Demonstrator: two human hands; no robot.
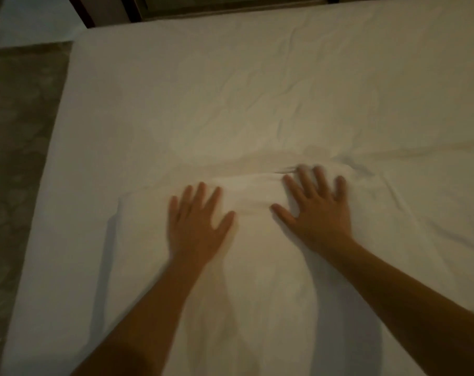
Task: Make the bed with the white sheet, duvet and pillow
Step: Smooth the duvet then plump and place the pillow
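From the head view, the work looked to be at the smoothing stage. The white sheet (230, 90) lay spread across the bed (44, 213), reaching its left edge beside the floor (18, 158) and running up to the dark frame (230, 6) at the far end. Creases fanned over the middle and right of it, and a raised ridge of cloth (252, 183) stood bunched just ahead of and between the hands. A straight edge near the left forearm hinted at a second layer lying on top; I could not tell whether that was the duvet or a fold of the sheet. No pillow was in sight.

The left hand (195, 226) lay flat, palm down, fingers straight and spread, pressing on the cloth and gripping nothing. The right hand (317, 213) was the same, splayed wide, its blurred fingertips touching the ridge.

To my eye the next move called for pushing that ridge outward toward the far and right sides with flat palms, not pinching it, so the slack would leave the middle.
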